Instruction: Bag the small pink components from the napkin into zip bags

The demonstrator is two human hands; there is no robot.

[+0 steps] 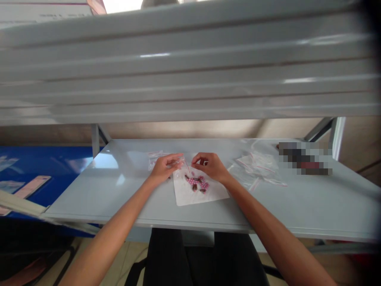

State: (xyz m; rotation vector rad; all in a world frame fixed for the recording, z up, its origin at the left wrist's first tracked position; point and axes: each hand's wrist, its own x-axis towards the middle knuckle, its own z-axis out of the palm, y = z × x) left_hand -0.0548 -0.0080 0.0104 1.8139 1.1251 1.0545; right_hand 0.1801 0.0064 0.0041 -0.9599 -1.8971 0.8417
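My left hand [164,167] pinches a small clear zip bag [179,163] just above the grey shelf [125,186]. My right hand [210,165] is curled beside it, fingers pinched at the bag's other edge. Just below both hands lies a white sheet [190,194] carrying a small heap of pink and dark pieces [197,183]. What the pieces are is too small to tell.
More clear zip bags [258,167] lie in a loose pile to the right, and another [154,155] lies behind my left hand. A grey shelf board [190,71] hangs overhead. A blue surface [44,167] with papers sits to the left. A blurred-out object [305,158] rests far right.
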